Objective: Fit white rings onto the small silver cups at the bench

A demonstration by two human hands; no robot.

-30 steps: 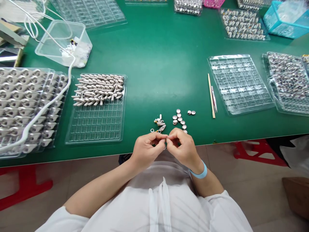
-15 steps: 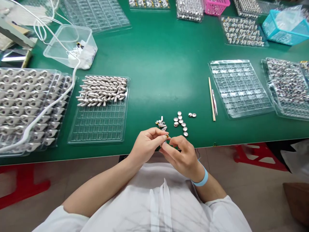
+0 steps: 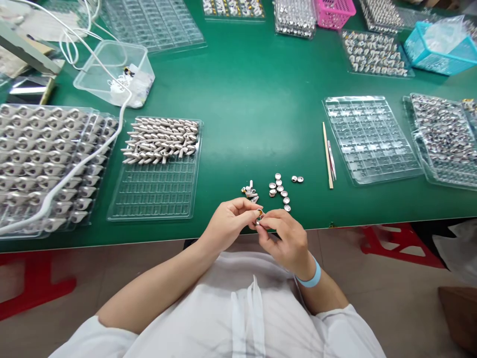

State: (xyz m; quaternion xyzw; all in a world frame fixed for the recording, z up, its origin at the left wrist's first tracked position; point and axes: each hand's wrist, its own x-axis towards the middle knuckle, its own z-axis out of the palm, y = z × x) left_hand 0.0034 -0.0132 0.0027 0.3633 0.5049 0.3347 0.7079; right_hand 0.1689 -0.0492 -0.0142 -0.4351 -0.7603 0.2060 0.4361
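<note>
Close to the table's front edge, my left hand (image 3: 227, 223) pinches a small earbud shell (image 3: 260, 213) with a gold-coloured inside, its open side facing up. My right hand (image 3: 285, 236) meets it from the right, thumb and fingers closed on a tiny silvery part (image 3: 257, 223) right below the shell; its exact shape is too small to tell. Just beyond my fingers lies a little heap of stemmed earbud pieces (image 3: 250, 191), some white, some grey. To its right, several round silver caps (image 3: 279, 188) are scattered, and two more caps (image 3: 297, 179) lie apart from them.
At left stand a half-filled tray of grey stems (image 3: 154, 199), larger trays of grey shells (image 3: 40, 164), a white cable (image 3: 121, 119) and a clear tub (image 3: 93, 74). Tweezers (image 3: 331, 159), a wooden stick (image 3: 327, 154) and clear trays (image 3: 372, 139) lie right. Baskets (image 3: 439, 49) stand farther back.
My right hand has drawn slightly back to the right and its fingers have shifted, so the shell and silvery part show more clearly. My left hand keeps its pinch.
</note>
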